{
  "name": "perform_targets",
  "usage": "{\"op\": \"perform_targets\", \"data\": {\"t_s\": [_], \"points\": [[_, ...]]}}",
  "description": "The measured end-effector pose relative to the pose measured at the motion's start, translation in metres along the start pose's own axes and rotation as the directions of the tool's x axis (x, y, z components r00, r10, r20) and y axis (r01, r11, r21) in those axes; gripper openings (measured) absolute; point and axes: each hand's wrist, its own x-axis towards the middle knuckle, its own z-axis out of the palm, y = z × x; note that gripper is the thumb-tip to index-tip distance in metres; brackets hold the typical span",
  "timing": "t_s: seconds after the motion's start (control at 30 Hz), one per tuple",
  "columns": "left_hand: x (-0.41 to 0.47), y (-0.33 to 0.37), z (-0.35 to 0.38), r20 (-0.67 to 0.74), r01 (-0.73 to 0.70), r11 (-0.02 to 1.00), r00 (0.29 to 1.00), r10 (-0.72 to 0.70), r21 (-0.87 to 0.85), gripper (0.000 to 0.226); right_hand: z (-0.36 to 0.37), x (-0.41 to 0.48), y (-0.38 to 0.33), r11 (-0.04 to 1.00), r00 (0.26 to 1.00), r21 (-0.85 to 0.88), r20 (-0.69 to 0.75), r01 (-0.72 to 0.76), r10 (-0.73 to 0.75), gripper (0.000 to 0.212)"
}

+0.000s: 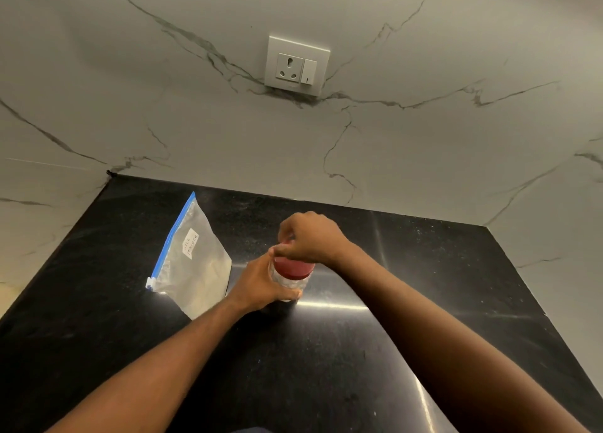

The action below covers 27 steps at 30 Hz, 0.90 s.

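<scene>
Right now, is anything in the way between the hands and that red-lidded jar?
Nothing visible. The left hand grips the jar, the right hand holds its red lid from above. The zip bag lies to the left.

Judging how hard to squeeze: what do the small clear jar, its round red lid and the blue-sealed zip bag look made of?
The small clear jar: see-through, glossy; plastic or glass, cannot tell which. The round red lid: opaque, smooth, probably plastic. The blue-sealed zip bag: thin clear plastic film, wrinkled, pale powder showing through.
</scene>
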Motion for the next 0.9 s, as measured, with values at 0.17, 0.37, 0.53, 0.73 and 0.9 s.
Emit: {"op": "perform_targets", "data": {"t_s": [0.17, 0.37, 0.53, 0.73, 0.9], "points": [[0.003, -0.001, 0.005, -0.039, 0.001, 0.999, 0.999, 0.0, 0.038, 0.092, 0.022, 0.002, 0.0, 0.957, 0.992, -0.266, 0.018, -0.116, 0.125, 0.069], [0.003, -0.003, 0.005, -0.024, 0.008, 0.994, 1.0, -0.005, 0.111, 0.081, -0.001, -0.001, -0.009, 0.958, 0.922, -0.16, 0.347, 0.239, -0.172, 0.053], [-0.002, 0.0, 0.004, -0.05, -0.02, 0.998, 0.998, 0.023, 0.064, 0.085, -0.002, -0.006, -0.006, 0.981, 0.979, -0.037, 0.083, 0.192, -0.189, 0.046], [-0.002, 0.002, 0.006, -0.068, 0.024, 0.999, 0.997, -0.021, 0.031, 0.083, 0.021, -0.001, 0.001, 0.961, 0.994, -0.27, 0.073, -0.063, 0.086, 0.07], [-0.005, 0.009, 0.003, -0.053, 0.008, 0.996, 0.999, -0.003, 0.09, 0.083, 0.005, -0.01, -0.005, 0.915, 0.955, -0.276, 0.124, 0.294, -0.27, 0.07]]}}
